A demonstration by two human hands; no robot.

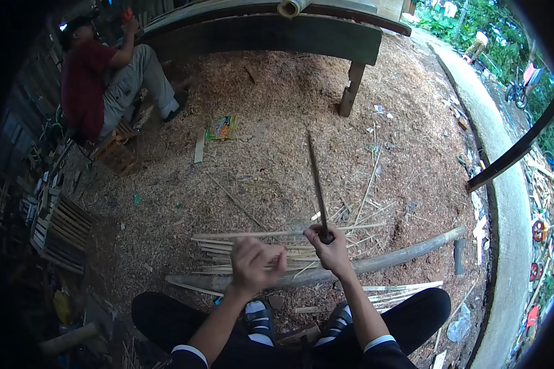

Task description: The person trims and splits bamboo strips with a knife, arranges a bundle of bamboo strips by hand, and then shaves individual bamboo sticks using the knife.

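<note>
My right hand [330, 251] is closed around the dark handle of a long knife [317, 181], its narrow blade pointing away from me. A thin bamboo strip [271, 234] passes crosswise at the thumb of that hand; whether the hand also grips it I cannot tell. My left hand [256, 265] hovers above the strips, fingers curled but smeared by motion, so anything in them is unclear. Below both hands lies a pile of split bamboo strips [215, 249] against a long curved pole [375, 263]. More strips [406, 295] lie by my right knee.
A dark wooden bench [258, 37] stands ahead, with a bamboo tube end [289, 8] on top. Far left, a co-worker [98, 80] in a red shirt sits by a wooden crate [117, 157]. Wood shavings cover the ground. A concrete curb [505, 184] runs along the right.
</note>
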